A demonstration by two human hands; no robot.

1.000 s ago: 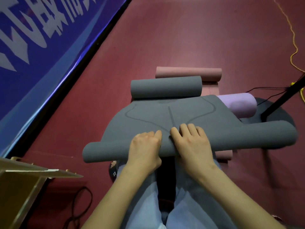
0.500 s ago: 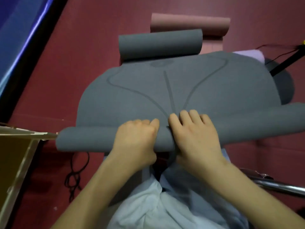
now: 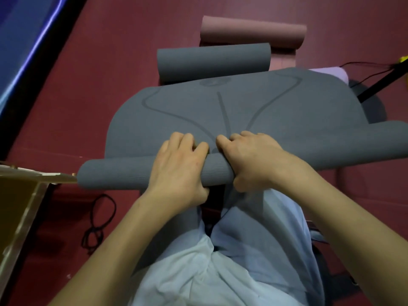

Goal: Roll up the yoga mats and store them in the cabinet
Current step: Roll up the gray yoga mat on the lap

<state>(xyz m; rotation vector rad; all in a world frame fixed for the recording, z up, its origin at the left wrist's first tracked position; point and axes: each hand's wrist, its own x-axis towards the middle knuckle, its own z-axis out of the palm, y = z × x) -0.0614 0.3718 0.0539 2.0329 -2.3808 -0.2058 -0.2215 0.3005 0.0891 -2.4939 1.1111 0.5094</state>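
A grey yoga mat [image 3: 254, 107] with curved guide lines lies across the red floor in front of my knees, its near end wound into a roll [image 3: 119, 176]. My left hand [image 3: 178, 168] and my right hand [image 3: 254, 160] sit side by side on the middle of that roll, fingers curled over the top and thumbs under it. The mat's far end is also curled into a roll [image 3: 214, 61]. Behind it lies a pink mat [image 3: 254, 33], partly rolled. A lilac rolled mat [image 3: 331, 72] peeks out at the right, mostly hidden.
A wooden cabinet corner [image 3: 24, 195] stands at the left edge. A black cable loop [image 3: 99, 221] lies on the floor beside it. A black stand leg [image 3: 384, 82] with cables reaches in from the right. A blue banner [image 3: 22, 40] runs along the upper left.
The roll under my hands has grown thicker and moved forward over the flat mat. My fingers have shifted further over its top. The view has tilted down and closer.
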